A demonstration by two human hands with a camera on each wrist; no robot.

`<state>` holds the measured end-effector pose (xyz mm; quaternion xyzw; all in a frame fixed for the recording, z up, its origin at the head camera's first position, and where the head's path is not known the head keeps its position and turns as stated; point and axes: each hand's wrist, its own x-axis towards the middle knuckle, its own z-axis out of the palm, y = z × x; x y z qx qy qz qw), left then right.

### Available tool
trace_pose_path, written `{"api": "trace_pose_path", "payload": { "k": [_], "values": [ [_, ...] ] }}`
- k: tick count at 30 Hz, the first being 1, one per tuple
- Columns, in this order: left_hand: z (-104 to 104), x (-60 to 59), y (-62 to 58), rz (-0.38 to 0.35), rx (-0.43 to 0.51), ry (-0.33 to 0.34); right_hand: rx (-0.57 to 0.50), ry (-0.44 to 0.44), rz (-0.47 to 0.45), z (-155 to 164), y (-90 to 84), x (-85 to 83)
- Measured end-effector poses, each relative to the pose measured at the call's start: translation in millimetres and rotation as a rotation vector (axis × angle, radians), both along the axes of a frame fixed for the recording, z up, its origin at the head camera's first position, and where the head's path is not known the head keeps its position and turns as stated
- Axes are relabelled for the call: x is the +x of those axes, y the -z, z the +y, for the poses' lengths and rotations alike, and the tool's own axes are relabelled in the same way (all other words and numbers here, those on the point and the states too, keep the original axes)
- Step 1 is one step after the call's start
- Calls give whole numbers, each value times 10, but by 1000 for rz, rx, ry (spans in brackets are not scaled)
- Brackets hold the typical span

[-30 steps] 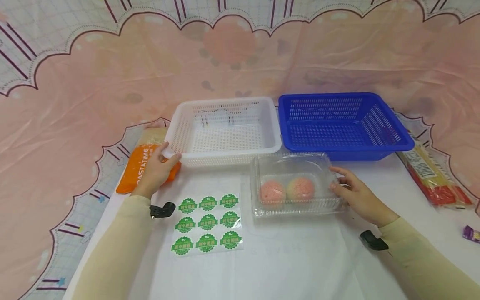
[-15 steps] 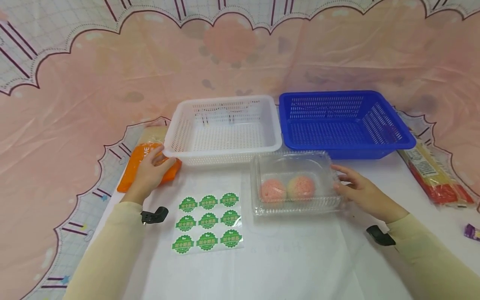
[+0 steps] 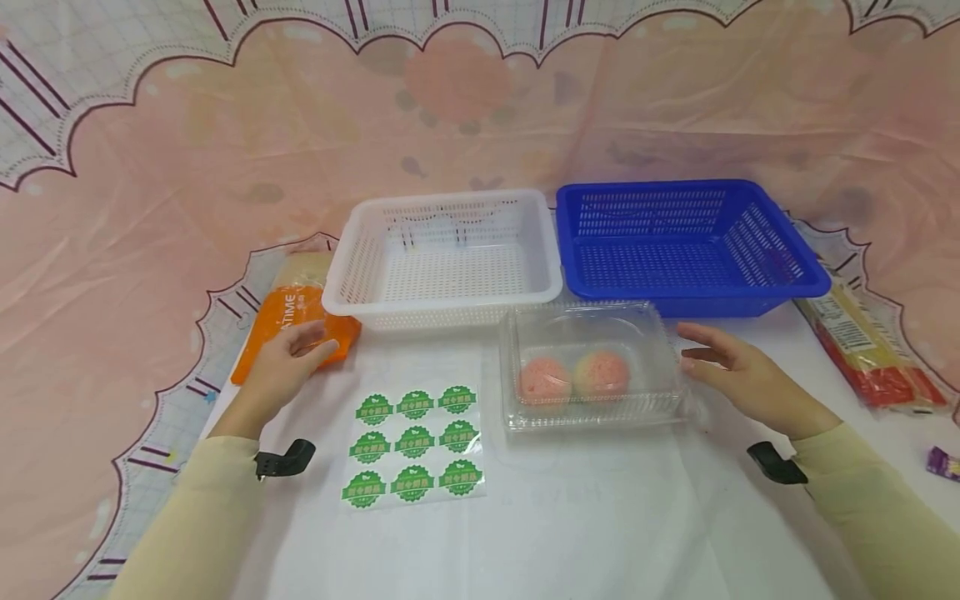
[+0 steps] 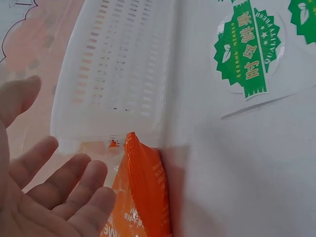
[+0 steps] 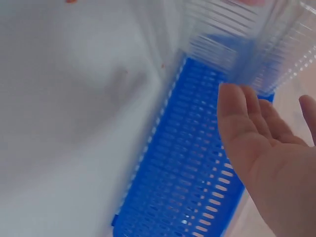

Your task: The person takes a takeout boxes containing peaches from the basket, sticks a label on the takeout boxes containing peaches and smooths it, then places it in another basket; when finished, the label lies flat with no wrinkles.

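A clear plastic clamshell box (image 3: 592, 327) lies closed on the white-covered table, with two pink-and-cream round balls (image 3: 604, 377) inside. My right hand (image 3: 753, 379) is just off its right side, fingers loosely bent, holding nothing. In the head view my left hand (image 3: 279, 371) overlaps an orange pasta packet (image 3: 296, 304), its fingers relaxed with nothing in them. The left wrist view shows the packet's crimped orange end (image 4: 148, 182) beyond those fingers, beside a white basket (image 4: 113, 89). Between the hands lies a clear sheet of round green stickers (image 3: 414, 442).
At the back, the white basket (image 3: 442, 312) and a blue basket (image 3: 697, 307) stand side by side, both without contents. A red-and-yellow noodle packet (image 3: 870, 350) lies at the right, and a small purple wrapper (image 3: 942, 463) at the far right edge. A patterned pink cloth (image 3: 480, 117) hangs behind.
My left hand has left the white basket's front corner and drawn back toward me. My right hand has let go of the clear box and shifted right. The box stays in place.
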<state>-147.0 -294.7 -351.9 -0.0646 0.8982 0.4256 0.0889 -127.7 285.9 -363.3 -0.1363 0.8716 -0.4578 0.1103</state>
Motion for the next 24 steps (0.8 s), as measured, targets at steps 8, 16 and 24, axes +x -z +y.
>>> {"api": "trace_pose_path", "payload": {
  "k": [8, 16, 24],
  "values": [
    [-45, 151, 62, -18, -28, 96, -50, -21, 49, -47, -85, 7],
    [-65, 245, 132, -75, 6, 155, -180, -93, 166, -166, -142, 39],
    [-35, 290, 191, -168, 1, 164, -293, -173, 227, -330, -201, 61]
  ]
}}
